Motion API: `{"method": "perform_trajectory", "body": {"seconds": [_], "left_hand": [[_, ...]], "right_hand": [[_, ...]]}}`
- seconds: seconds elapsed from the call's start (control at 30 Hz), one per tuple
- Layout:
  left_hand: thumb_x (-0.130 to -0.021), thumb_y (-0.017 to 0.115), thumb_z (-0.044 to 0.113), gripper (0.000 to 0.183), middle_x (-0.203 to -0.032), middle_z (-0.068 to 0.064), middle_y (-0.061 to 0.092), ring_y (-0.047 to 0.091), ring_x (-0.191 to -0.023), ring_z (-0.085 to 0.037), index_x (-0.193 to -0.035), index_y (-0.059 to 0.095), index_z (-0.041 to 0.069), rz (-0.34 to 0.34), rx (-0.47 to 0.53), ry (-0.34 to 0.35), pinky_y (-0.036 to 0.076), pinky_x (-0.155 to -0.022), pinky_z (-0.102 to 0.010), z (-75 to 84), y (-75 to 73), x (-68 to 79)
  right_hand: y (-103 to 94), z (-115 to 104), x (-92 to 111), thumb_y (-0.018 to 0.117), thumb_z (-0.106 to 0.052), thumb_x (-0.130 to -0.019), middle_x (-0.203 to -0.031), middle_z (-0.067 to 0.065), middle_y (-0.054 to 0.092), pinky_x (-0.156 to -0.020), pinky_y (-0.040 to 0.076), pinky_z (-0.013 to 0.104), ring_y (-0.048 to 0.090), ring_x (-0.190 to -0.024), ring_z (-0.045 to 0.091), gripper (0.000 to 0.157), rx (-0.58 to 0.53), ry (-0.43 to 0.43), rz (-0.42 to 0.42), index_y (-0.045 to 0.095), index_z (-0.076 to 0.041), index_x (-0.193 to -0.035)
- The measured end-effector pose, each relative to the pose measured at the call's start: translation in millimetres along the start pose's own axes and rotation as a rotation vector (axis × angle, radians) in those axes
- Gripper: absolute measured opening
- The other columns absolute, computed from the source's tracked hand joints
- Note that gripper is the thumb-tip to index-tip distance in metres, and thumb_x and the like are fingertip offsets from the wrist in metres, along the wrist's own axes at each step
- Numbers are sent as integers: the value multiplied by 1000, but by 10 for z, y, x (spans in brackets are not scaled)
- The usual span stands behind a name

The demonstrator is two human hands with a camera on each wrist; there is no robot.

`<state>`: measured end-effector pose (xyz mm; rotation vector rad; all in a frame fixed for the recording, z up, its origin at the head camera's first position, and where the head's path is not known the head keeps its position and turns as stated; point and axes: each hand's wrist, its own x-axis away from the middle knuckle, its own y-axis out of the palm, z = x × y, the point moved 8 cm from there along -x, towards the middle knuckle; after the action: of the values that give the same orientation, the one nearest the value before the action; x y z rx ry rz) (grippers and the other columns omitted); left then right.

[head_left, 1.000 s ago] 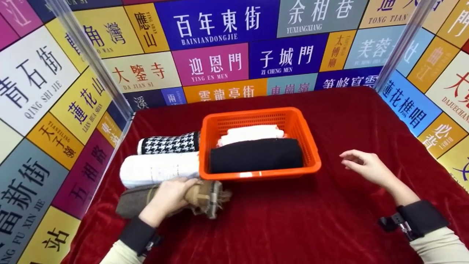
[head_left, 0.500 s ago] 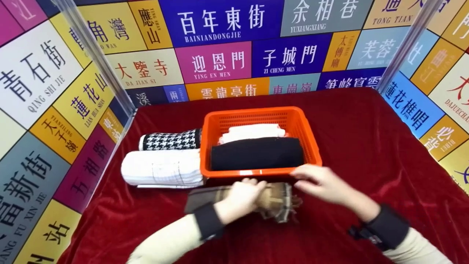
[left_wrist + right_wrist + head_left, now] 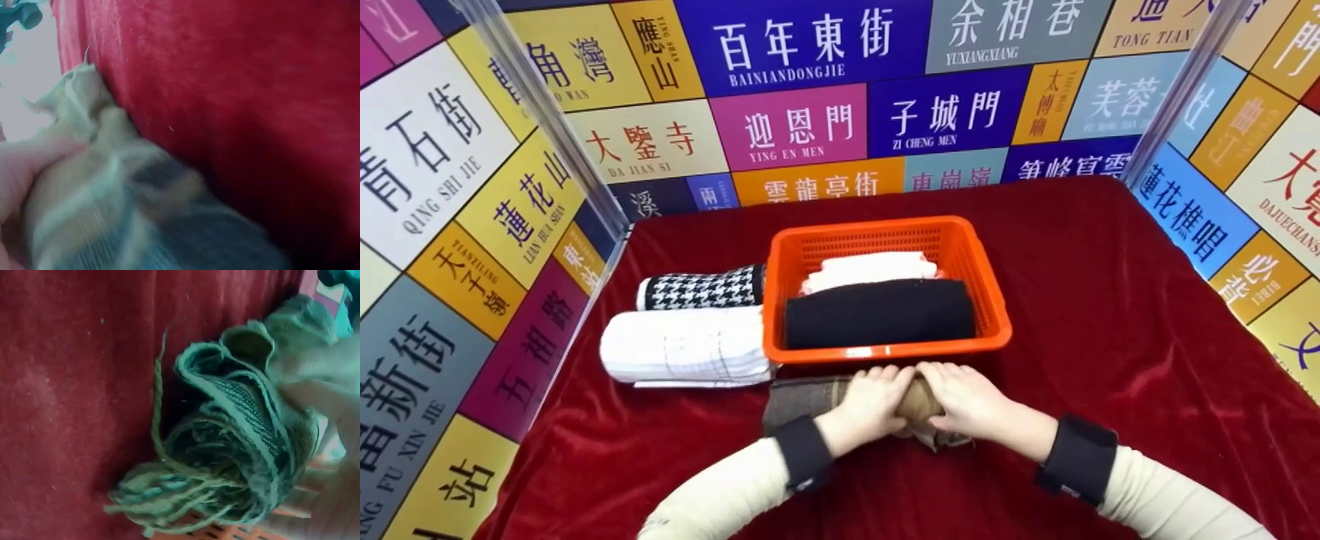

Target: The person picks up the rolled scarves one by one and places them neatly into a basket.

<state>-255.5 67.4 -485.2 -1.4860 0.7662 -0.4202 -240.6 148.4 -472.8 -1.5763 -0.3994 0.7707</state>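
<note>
A rolled brown plaid scarf [image 3: 802, 401] with a fringed end lies on the red cloth, just in front of the orange basket [image 3: 996, 307]. My left hand [image 3: 870, 405] grips the middle of the roll from above, thumb on the near side. Close beside it, my right hand [image 3: 971, 405] holds the right part, fingers over the top and thumb toward me. The right wrist view shows the spiral layers of the scarf's end [image 3: 236, 405] and its twisted tassels [image 3: 174, 495]. In the left wrist view the plaid cloth [image 3: 112, 191] is blurred.
Inside the basket are a black fabric roll [image 3: 877, 315] and a white-and-pink roll [image 3: 874, 268] behind it. Left of the basket lie a folded white cloth [image 3: 682, 345] and a black-and-white houndstooth roll [image 3: 701, 290]. Sign-covered panels [image 3: 795, 127] surround the red cloth [image 3: 1080, 262].
My left hand has brought the scarf from beside the white cloth rightward to the basket's front. My right hand has come in from the right and taken hold of the scarf's right part.
</note>
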Motion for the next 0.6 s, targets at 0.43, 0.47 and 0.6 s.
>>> {"method": "perform_trajectory", "body": {"seconds": [0.43,0.47,0.6], "left_hand": [[-48,83,31,94,-109,-13,56,53,-90,-33,-131,42,14,-113,115,-96,45,-67,-46,-878,29,714],[-48,83,30,94,-108,-14,56,53,-88,-34,-131,43,13,-115,120,-110,46,-64,-46,-916,33,734],[-48,82,23,91,-101,-15,56,53,-81,-35,-129,44,12,-104,129,-123,46,-52,-43,-975,46,772]], "right_hand": [[326,174,-23,80,-36,-54,-104,17,58,-74,48,45,57,-89,34,86,-102,-24,-105,45,-2,-126],[331,186,-29,79,-36,-55,-101,16,58,-73,49,45,58,-87,33,84,-109,-24,-99,46,-2,-125],[330,219,-56,76,-31,-57,-92,13,60,-70,49,43,58,-81,30,74,-141,-33,-82,49,-3,-120]]}}
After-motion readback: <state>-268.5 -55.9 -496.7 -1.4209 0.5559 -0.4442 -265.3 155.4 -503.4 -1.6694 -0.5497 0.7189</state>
